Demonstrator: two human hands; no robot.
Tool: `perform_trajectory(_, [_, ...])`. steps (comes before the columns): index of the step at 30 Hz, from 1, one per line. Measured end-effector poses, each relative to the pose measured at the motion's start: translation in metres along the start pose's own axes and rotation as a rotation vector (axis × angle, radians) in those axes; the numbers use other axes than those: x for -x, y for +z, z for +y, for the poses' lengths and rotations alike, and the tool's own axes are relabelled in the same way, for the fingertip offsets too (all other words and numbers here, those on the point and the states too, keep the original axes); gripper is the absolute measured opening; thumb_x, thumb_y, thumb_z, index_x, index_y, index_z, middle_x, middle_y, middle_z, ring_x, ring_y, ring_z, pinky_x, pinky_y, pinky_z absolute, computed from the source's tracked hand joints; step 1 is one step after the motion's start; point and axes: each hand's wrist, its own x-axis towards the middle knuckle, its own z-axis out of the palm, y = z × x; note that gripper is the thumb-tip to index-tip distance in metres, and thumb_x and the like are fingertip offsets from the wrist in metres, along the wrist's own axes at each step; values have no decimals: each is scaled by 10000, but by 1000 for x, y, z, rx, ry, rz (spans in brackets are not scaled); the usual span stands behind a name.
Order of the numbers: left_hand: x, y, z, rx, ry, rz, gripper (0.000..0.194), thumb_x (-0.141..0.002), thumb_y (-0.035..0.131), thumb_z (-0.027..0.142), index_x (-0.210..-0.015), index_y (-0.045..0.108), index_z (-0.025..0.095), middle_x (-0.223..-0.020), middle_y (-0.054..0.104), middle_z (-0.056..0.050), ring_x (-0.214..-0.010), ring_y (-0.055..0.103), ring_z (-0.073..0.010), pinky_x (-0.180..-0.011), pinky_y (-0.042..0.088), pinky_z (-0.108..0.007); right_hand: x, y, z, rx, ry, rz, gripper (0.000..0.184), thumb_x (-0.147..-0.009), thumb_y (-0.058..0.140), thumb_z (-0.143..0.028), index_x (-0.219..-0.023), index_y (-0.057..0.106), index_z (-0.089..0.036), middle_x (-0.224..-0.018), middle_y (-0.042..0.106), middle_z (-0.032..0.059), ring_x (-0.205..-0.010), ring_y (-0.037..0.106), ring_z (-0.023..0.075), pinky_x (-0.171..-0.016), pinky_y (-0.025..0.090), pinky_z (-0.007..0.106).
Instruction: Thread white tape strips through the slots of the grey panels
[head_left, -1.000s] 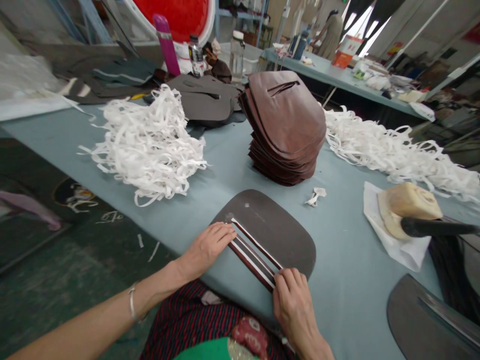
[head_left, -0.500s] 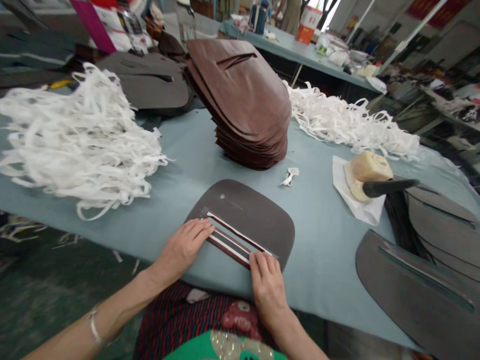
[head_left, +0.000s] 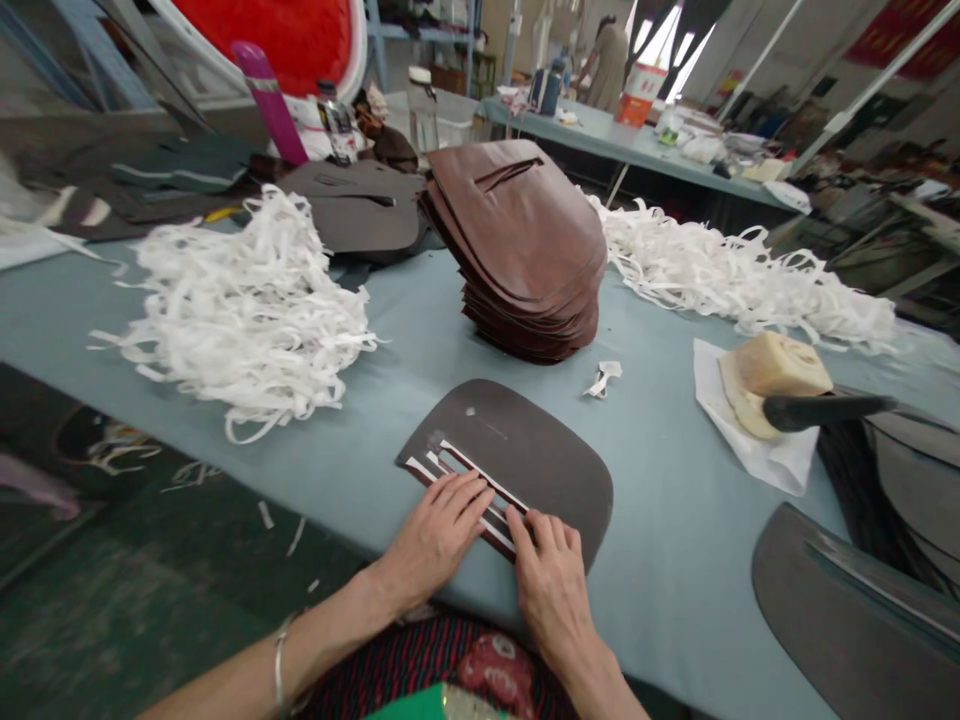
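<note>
There are two hands [head_left: 437, 537] [head_left: 551, 578], one brown stack [head_left: 536, 235] — two white heaps [head_left: 247, 310] [head_left: 739, 280].

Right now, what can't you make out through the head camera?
All in the head view:
- Part of the slot in the dark panel: hidden by the left hand.
- Most of the brown stack's lower pieces: covered by the top one.
- Grey panel at lower right: cut off by the edge.
- Red banner's lettering: blurred.

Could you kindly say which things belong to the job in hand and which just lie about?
Likely work:
- rounded grey panel, under left hand and right hand
- stacked brown leathery pieces
- tangled white ribbon pile

Likely lying about:
- magenta cylindrical bottle
- small white scrap
</note>
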Motion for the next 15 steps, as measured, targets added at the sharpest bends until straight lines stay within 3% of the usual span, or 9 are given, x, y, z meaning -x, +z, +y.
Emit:
perform_trajectory(6, [-3,-1,-1,-41,-14,-64,399,-916,448,205,-1315,466,183,-1299,555,-76,-1264,435,-213,-1064,354,-411,-18,-7,-10,191,66,-185,449,-877,472,-156,-1321,466,-226,-937,565,91,-825,480,237,-662,346,368])
perform_trajectory(15, [-5,10,4,-184,-20,-130,406,-945,415,311,-1320,457,161,-1333,540,-71,-1286,417,-222,-1081,295,-403,-20,-5,-11,256,54,-206,435,-862,461,-125,-1292,480,-191,-948,578,94,-831,496,241,-655,367,370])
